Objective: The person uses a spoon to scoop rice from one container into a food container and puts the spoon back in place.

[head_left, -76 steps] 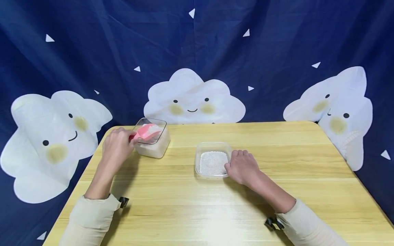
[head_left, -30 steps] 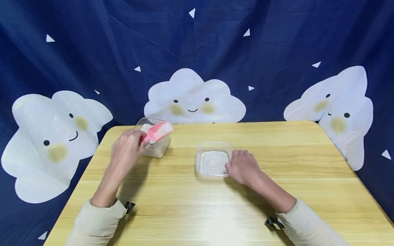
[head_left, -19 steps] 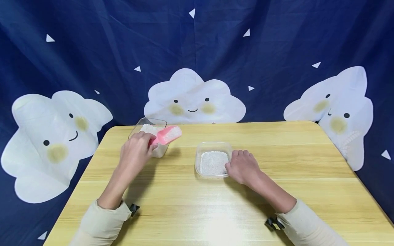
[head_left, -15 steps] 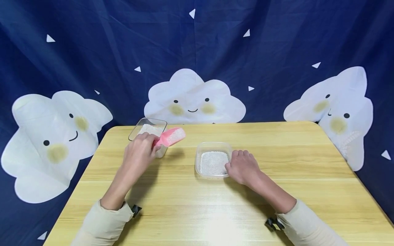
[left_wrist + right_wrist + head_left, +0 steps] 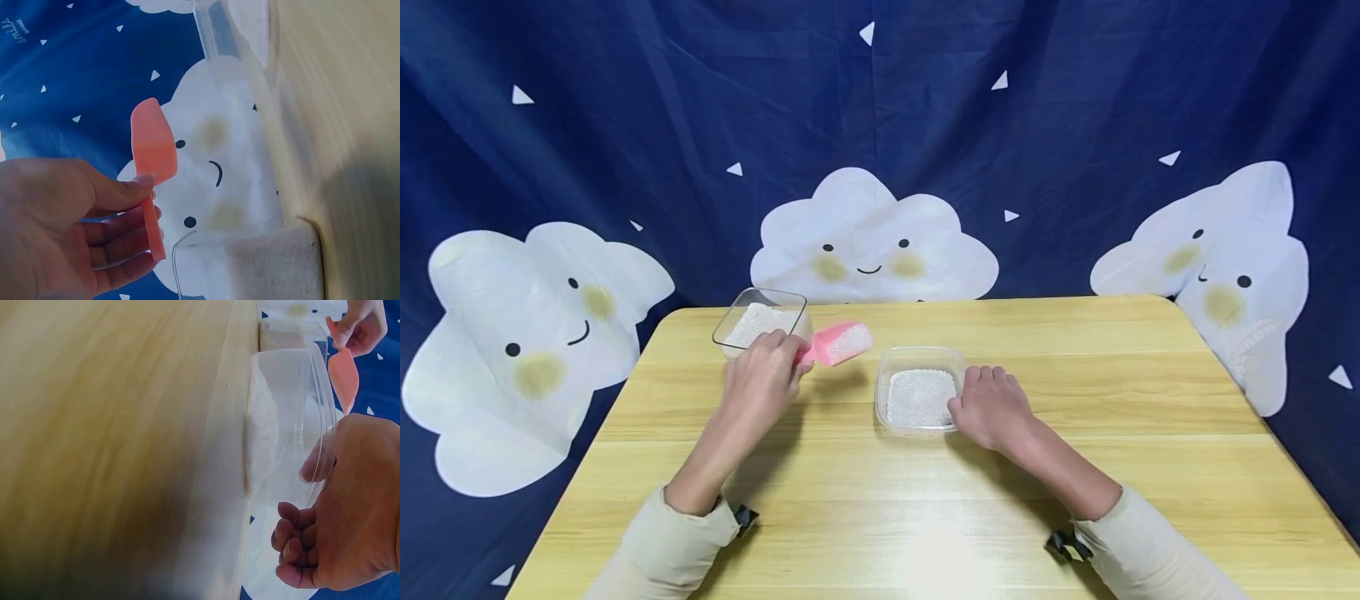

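Observation:
A pink scoop (image 5: 841,343) carries white grains in its bowl. My left hand (image 5: 763,375) grips its handle, thumb on top, holding it above the table between two containers. Behind that hand, a clear square container (image 5: 763,321) is filled with the same white grains; the hand covers part of its near side. My right hand (image 5: 994,408) pinches the right wall of a shallower clear plastic box (image 5: 917,358), which has a layer of white grains on its bottom. In the right wrist view the thumb (image 5: 314,464) shows through the box wall, with the other fingers curled outside.
Both containers stand on a light wooden table (image 5: 880,500), the taller one near its back left edge. A dark blue curtain (image 5: 880,100) with smiling clouds hangs right behind the table.
My left hand has lifted the loaded scoop out of the taller container and moved it rightward, towards the shallower box. My right hand has stayed at the box.

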`<act>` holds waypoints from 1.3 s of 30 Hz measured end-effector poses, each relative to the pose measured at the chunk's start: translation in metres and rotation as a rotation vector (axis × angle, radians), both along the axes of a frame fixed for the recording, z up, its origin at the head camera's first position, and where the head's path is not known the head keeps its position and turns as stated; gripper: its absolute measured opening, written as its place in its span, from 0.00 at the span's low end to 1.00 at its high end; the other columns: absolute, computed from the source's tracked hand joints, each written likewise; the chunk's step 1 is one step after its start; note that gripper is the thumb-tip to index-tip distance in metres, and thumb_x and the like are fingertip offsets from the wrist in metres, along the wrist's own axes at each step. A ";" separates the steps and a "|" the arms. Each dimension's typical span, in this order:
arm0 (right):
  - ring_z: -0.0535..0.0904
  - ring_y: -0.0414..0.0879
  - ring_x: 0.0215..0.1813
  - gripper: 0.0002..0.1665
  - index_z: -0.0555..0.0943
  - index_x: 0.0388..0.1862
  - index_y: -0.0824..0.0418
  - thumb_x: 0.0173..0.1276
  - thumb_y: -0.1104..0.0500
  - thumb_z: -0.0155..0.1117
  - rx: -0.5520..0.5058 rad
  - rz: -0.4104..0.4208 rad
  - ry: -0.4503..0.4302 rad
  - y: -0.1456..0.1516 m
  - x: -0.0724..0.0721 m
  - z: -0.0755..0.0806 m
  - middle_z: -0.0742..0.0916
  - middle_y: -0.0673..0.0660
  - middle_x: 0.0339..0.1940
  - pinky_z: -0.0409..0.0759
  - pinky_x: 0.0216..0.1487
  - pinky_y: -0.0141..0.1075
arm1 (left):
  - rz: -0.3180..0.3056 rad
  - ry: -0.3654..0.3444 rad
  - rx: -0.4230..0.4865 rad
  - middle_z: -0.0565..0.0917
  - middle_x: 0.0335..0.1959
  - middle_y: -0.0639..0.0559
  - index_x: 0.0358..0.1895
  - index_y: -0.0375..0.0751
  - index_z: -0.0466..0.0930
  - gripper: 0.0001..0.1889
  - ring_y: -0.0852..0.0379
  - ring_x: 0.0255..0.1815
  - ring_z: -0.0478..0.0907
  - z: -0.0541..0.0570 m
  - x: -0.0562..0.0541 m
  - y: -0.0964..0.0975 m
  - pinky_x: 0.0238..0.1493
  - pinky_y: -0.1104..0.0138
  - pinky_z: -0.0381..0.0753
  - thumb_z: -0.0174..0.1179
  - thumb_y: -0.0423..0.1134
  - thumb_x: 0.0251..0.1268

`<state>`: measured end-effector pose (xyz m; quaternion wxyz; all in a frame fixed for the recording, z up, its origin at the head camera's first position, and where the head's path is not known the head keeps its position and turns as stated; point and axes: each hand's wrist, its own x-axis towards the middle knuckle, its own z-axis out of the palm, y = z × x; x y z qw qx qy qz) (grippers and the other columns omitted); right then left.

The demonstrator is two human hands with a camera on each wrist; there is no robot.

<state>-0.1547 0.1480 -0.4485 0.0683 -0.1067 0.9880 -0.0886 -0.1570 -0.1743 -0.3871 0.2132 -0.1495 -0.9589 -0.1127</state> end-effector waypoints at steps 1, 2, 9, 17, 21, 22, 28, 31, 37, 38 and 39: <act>0.75 0.60 0.48 0.24 0.73 0.45 0.72 0.73 0.49 0.45 0.000 0.000 -0.001 0.000 0.000 0.000 0.79 0.64 0.40 0.75 0.55 0.54 | -0.005 -0.001 0.002 0.85 0.34 0.46 0.40 0.40 0.87 0.08 0.45 0.39 0.84 -0.001 0.000 0.001 0.33 0.50 0.83 0.74 0.36 0.60; 0.75 0.60 0.48 0.24 0.72 0.45 0.72 0.73 0.49 0.45 0.000 0.000 -0.002 0.000 0.000 0.001 0.79 0.64 0.40 0.75 0.55 0.54 | -0.012 -0.004 0.004 0.86 0.34 0.46 0.40 0.40 0.87 0.08 0.45 0.39 0.84 -0.001 0.000 0.003 0.34 0.50 0.83 0.74 0.37 0.60; 0.74 0.59 0.47 0.24 0.72 0.44 0.71 0.73 0.49 0.44 0.003 0.000 -0.002 0.000 0.001 0.002 0.78 0.64 0.39 0.75 0.53 0.53 | -0.067 -0.025 0.010 0.87 0.38 0.44 0.42 0.37 0.87 0.09 0.45 0.41 0.84 -0.005 0.003 0.013 0.40 0.51 0.84 0.74 0.37 0.61; 0.74 0.58 0.43 0.22 0.72 0.40 0.70 0.72 0.50 0.45 0.006 0.006 0.026 -0.001 0.001 0.000 0.77 0.63 0.36 0.75 0.50 0.51 | -0.082 -0.032 -0.017 0.87 0.39 0.46 0.43 0.40 0.88 0.10 0.47 0.41 0.84 -0.012 0.005 0.023 0.38 0.52 0.86 0.74 0.39 0.61; 0.74 0.58 0.41 0.20 0.72 0.38 0.70 0.72 0.51 0.46 0.010 0.008 0.039 0.000 0.001 0.000 0.77 0.62 0.34 0.75 0.48 0.51 | -0.092 -0.023 -0.034 0.85 0.37 0.47 0.43 0.40 0.89 0.10 0.49 0.39 0.82 -0.015 0.006 0.028 0.34 0.53 0.85 0.74 0.39 0.61; 0.74 0.58 0.42 0.20 0.72 0.38 0.70 0.72 0.51 0.46 0.011 0.009 0.038 0.000 0.001 0.000 0.77 0.63 0.35 0.75 0.48 0.51 | -0.097 -0.014 -0.038 0.85 0.36 0.47 0.43 0.40 0.89 0.10 0.49 0.38 0.82 -0.016 0.006 0.029 0.34 0.54 0.85 0.74 0.39 0.61; 0.74 0.58 0.42 0.21 0.72 0.39 0.71 0.72 0.52 0.45 0.006 0.009 0.033 0.000 0.001 0.000 0.78 0.63 0.35 0.75 0.48 0.52 | -0.143 0.051 -0.064 0.85 0.34 0.46 0.42 0.38 0.88 0.09 0.50 0.37 0.81 -0.020 0.005 0.035 0.36 0.57 0.84 0.74 0.37 0.60; 0.74 0.58 0.42 0.20 0.72 0.39 0.70 0.72 0.52 0.45 0.002 0.008 0.034 0.000 0.001 0.000 0.78 0.63 0.35 0.75 0.48 0.51 | -0.154 0.076 -0.076 0.85 0.33 0.47 0.41 0.39 0.88 0.08 0.50 0.35 0.80 -0.021 0.005 0.036 0.36 0.58 0.83 0.74 0.37 0.61; 0.74 0.59 0.43 0.21 0.72 0.40 0.71 0.72 0.51 0.46 0.006 0.008 0.030 -0.001 0.001 0.000 0.78 0.63 0.36 0.75 0.49 0.52 | -0.160 0.106 -0.096 0.85 0.33 0.46 0.41 0.39 0.89 0.07 0.50 0.34 0.78 -0.022 0.004 0.040 0.35 0.59 0.81 0.73 0.37 0.62; 0.75 0.59 0.43 0.22 0.72 0.40 0.71 0.72 0.51 0.46 0.007 0.007 0.030 -0.001 0.001 0.000 0.78 0.63 0.36 0.75 0.49 0.52 | -0.161 0.110 -0.102 0.85 0.33 0.46 0.41 0.39 0.89 0.07 0.50 0.34 0.78 -0.022 0.004 0.040 0.35 0.60 0.81 0.72 0.37 0.63; 0.75 0.59 0.43 0.22 0.73 0.40 0.71 0.72 0.51 0.46 0.008 0.007 0.029 -0.001 0.001 0.000 0.78 0.63 0.36 0.75 0.49 0.52 | -0.163 0.114 -0.106 0.85 0.32 0.46 0.42 0.39 0.89 0.07 0.50 0.33 0.77 -0.022 0.004 0.041 0.35 0.60 0.80 0.72 0.37 0.63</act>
